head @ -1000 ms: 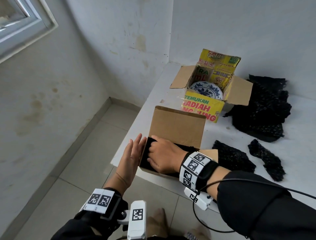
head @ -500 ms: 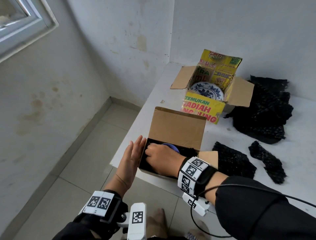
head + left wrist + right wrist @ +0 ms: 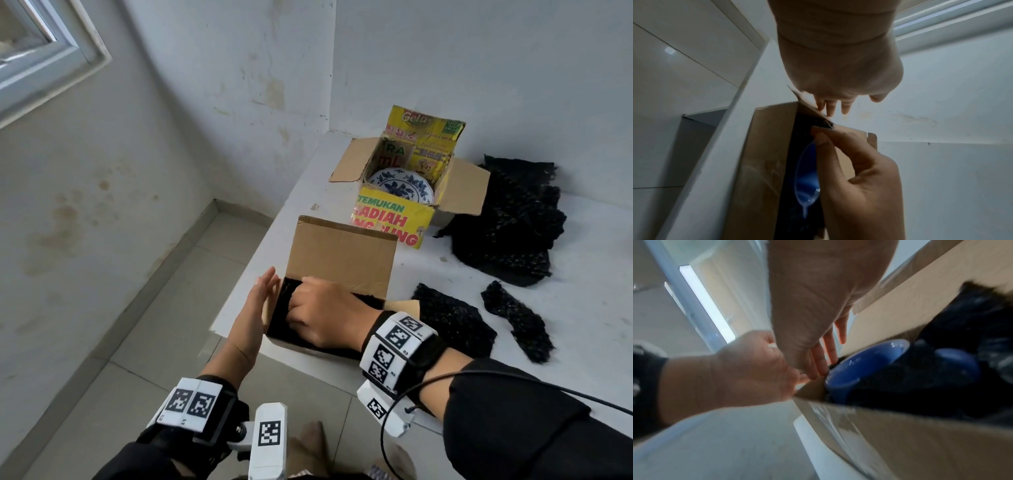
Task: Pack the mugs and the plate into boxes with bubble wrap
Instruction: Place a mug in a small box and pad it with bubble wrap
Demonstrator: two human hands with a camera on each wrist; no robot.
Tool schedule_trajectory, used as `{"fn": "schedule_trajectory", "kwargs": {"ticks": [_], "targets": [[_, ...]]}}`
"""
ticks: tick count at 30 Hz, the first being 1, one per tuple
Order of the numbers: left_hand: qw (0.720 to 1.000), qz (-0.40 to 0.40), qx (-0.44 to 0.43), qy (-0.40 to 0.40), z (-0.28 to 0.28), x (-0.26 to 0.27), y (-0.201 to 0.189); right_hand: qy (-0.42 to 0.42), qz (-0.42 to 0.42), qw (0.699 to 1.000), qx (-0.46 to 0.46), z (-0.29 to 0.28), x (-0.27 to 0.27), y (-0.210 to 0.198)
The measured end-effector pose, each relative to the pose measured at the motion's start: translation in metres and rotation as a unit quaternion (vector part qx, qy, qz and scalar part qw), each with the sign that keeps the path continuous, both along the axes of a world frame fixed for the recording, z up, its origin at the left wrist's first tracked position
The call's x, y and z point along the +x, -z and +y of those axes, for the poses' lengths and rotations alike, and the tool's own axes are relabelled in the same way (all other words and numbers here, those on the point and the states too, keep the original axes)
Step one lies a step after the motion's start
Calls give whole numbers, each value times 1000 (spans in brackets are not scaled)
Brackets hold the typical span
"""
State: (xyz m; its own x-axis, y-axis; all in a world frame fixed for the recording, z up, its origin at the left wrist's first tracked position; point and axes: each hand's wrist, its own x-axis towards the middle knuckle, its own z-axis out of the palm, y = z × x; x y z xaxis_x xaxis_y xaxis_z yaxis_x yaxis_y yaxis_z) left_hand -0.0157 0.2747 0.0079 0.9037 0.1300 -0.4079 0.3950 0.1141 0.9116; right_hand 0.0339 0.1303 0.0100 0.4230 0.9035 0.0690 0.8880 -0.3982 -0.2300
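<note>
hands at the brown box

a plain brown box (image 3: 337, 260) sat at the front left corner of the white bench (image 3: 582, 308), with its back flap standing up. the inside was lined with black bubble wrap (image 3: 953, 331). a blue mug (image 3: 857, 368) lay in the wrap, and a second blue mug (image 3: 960, 365) showed deeper in the box.

the right hand (image 3: 325, 313) reached down into the box. its fingers (image 3: 822, 356) were straight and pushed down at the wrap just beside the blue mug's rim. it gripped nothing.

the left hand (image 3: 255, 317) stood flat and loose against the outside of the box's left wall, fingers straight, holding nothing.

farther back on the bench, near the wall, stood a yellow box (image 3: 390, 222) with its flaps open. a blue and white plate (image 3: 399, 185) lay inside it.

a big heap of black wrap (image 3: 507, 226) lay to the right of the yellow box. two smaller pieces (image 3: 452, 318) lay right of the brown box, toward the front edge.
</note>
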Motion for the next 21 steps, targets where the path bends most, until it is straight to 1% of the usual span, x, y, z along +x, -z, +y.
{"fn": "schedule_trajectory", "kwargs": {"ticks": [1, 3, 4, 6, 10, 13, 15, 19, 21], "targets": [[998, -18, 55, 2, -5, 2, -3, 20, 12, 999, 27, -9, -2, -6], [984, -64, 169, 5, -15, 7, -9, 64, 17, 995, 69, -30, -2, -16], [974, -88, 207, 8, -24, 8, -13, 85, 14, 993, 85, -43, -2, -21], [959, -133, 246, 34, -43, 11, -19, 133, 10, 985, 111, -72, -5, -29], [940, -172, 257, 146, -99, 5, -39, 239, 13, 963, 126, -139, -15, -37], [906, -243, 260, 230, -144, 1, -43, 308, 31, 945, 106, -193, -25, -34], [883, -275, 264, 274, -173, 0, -43, 356, 51, 929, 83, -225, -32, -31], [854, -275, 270, 348, -226, -1, -34, 459, 90, 883, 37, -275, -45, -14], [839, -268, 290, 375, -248, 0, -25, 496, 109, 861, 18, -293, -50, -2]]}}
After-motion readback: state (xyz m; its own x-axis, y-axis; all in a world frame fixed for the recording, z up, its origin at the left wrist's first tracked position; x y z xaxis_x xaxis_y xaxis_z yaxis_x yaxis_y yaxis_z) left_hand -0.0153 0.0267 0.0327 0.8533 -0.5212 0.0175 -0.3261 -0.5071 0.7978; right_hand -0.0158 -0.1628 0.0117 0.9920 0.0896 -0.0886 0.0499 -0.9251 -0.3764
